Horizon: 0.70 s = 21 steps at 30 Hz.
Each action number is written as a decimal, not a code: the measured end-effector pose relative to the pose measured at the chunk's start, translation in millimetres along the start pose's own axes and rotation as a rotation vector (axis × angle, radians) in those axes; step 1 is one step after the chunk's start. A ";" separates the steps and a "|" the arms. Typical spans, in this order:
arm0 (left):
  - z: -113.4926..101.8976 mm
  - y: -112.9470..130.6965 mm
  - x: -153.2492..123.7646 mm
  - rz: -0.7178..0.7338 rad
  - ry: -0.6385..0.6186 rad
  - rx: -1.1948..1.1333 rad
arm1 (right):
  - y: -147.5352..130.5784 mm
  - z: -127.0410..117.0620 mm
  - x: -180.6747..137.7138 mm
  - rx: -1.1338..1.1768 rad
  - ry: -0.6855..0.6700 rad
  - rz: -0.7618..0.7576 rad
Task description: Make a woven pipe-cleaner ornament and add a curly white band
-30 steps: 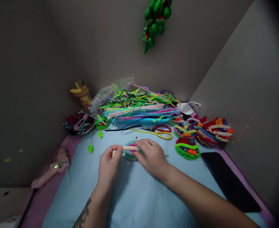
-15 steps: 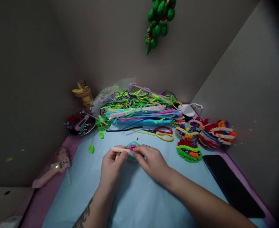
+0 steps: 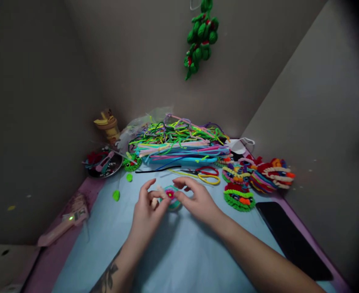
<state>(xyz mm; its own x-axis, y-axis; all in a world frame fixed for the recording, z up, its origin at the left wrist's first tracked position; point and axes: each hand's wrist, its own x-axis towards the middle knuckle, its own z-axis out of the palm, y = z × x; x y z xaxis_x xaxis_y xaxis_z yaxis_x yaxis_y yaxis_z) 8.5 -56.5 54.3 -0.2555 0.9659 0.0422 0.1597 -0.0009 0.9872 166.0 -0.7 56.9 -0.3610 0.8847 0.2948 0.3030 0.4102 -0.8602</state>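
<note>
A small round pipe-cleaner piece (image 3: pixel 171 196), teal at the rim with a pink and red middle, sits between my two hands above the light blue table cover (image 3: pixel 179 252). My left hand (image 3: pixel 149 211) pinches a short cream pipe-cleaner coil (image 3: pixel 160 193) against the piece's left side, with its forefinger raised. My right hand (image 3: pixel 198 201) pinches the round piece from the right, fingers curled round it.
A heap of coloured pipe cleaners (image 3: pixel 179 140) lies at the back. Red and yellow scissors (image 3: pixel 205 174) are behind my hands. Finished fuzzy figures (image 3: pixel 259 177) sit right, a black phone (image 3: pixel 292 240) near the right edge, a pink glue gun (image 3: pixel 65 221) left, a dish of bits (image 3: pixel 103 162) back left.
The cream coil lay level across the round piece; now it stands on end against the piece's left side. Both hands have closed in on the piece.
</note>
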 end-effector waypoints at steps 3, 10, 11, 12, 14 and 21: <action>4.7 17.8 6.5 0.124 -0.155 0.161 | -20.2 6.8 3.5 0.236 0.022 0.055; 7.3 75.0 69.8 0.134 -0.248 -0.227 | -47.5 -18.6 43.9 0.365 0.328 -0.029; 8.6 78.4 78.2 0.045 -0.214 -0.363 | -47.5 -22.5 47.7 0.375 0.337 -0.049; 9.8 79.6 85.4 -0.077 -0.186 -0.511 | -46.2 -25.1 50.4 0.386 0.337 -0.058; 11.7 76.5 95.3 -0.371 -0.156 -0.755 | -40.4 -26.0 53.0 0.404 0.324 -0.038; 8.9 60.1 98.4 -0.383 -0.258 -0.905 | -15.3 -21.5 55.2 0.362 0.287 0.033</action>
<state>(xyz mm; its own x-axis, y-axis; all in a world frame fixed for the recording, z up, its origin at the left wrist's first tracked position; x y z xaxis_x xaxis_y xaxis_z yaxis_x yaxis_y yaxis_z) 1.4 40.8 116.4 0.0927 0.9688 -0.2299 -0.6991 0.2277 0.6777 160.4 46.5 95.2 -0.0819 0.9425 0.3240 -0.0356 0.3221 -0.9460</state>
